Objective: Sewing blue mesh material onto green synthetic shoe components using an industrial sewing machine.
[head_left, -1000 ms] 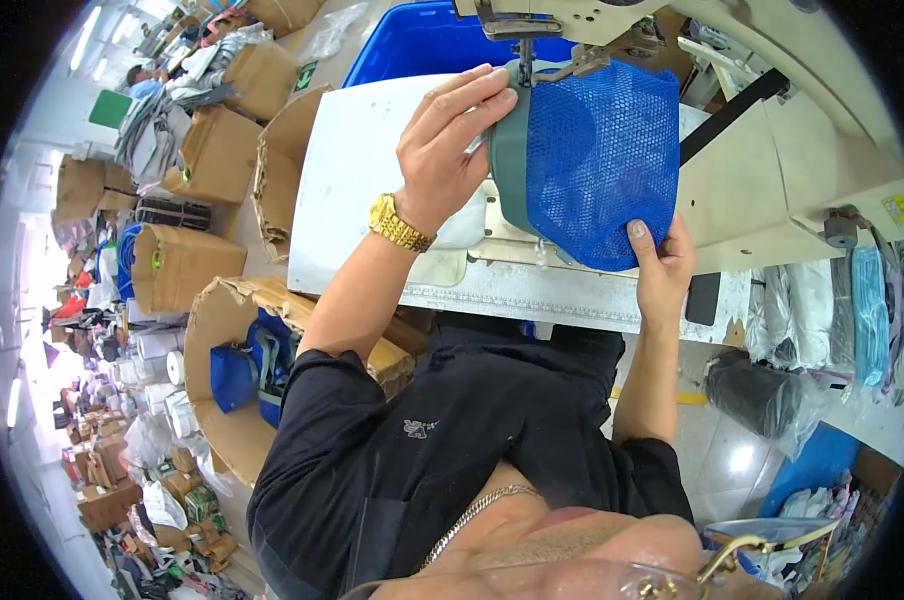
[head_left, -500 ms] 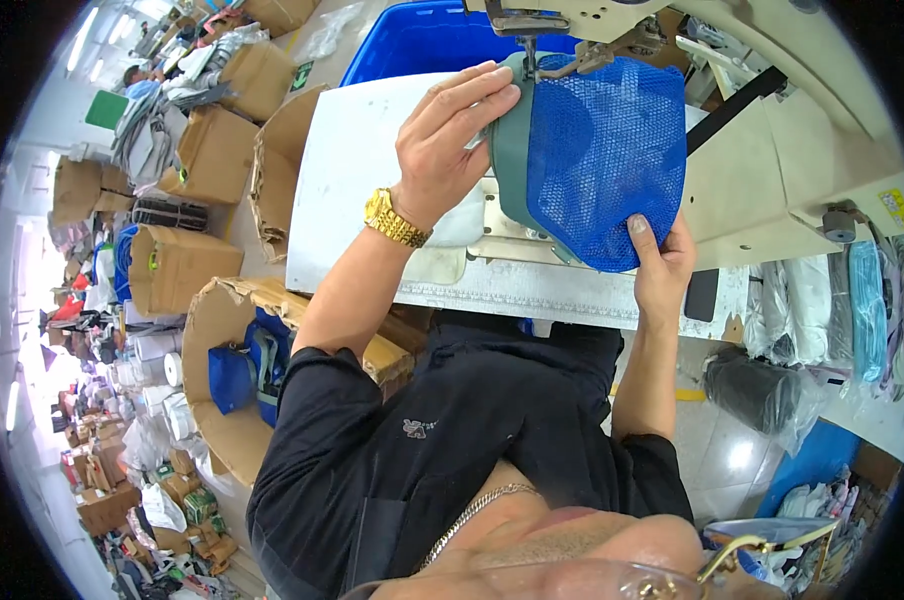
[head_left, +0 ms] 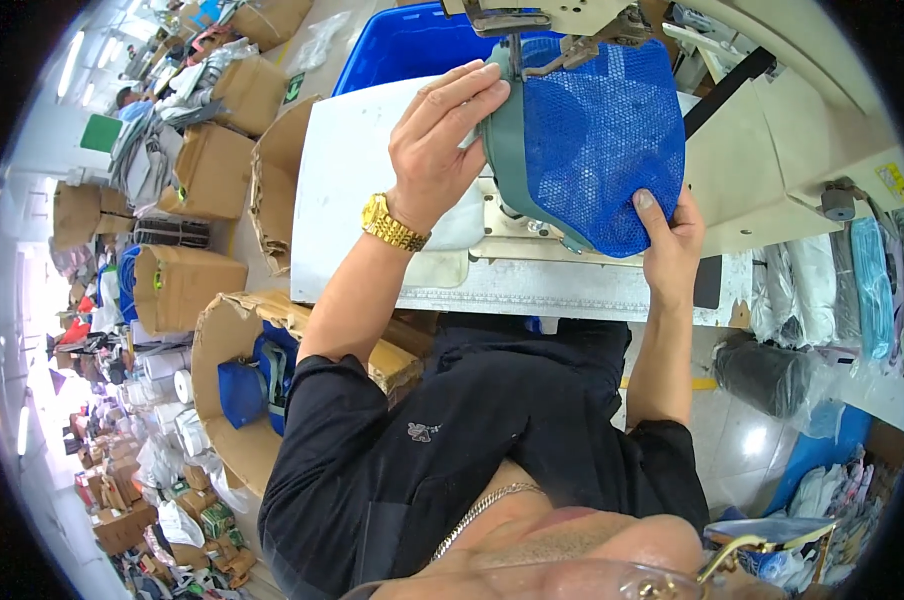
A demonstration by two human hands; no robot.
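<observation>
A blue mesh fabric piece (head_left: 607, 140) with a grey-green band (head_left: 509, 150) along its left edge lies under the head of a sewing machine (head_left: 562, 45). The band's upper part is right by the needle and presser foot (head_left: 515, 70). My left hand (head_left: 442, 135), a gold watch on its wrist, rests with fingers stretched out flat along the band, left of the needle. Its thumb is mostly hidden. With thumb on top and fingers underneath, my right hand (head_left: 669, 235) grips the mesh at its lower right corner, where the fabric puckers.
Behind the white sewing table (head_left: 347, 180) stands a blue bin (head_left: 387, 50). An open cardboard box (head_left: 222, 370) at the left holds blue pieces. More cartons (head_left: 187, 285) and piled goods fill the left side. Plastic-wrapped bundles (head_left: 797, 300) sit at the right.
The mesh piece has shifted slightly away under the machine and turned a little, its lower right corner now more bunched. Both hands keep their places on it.
</observation>
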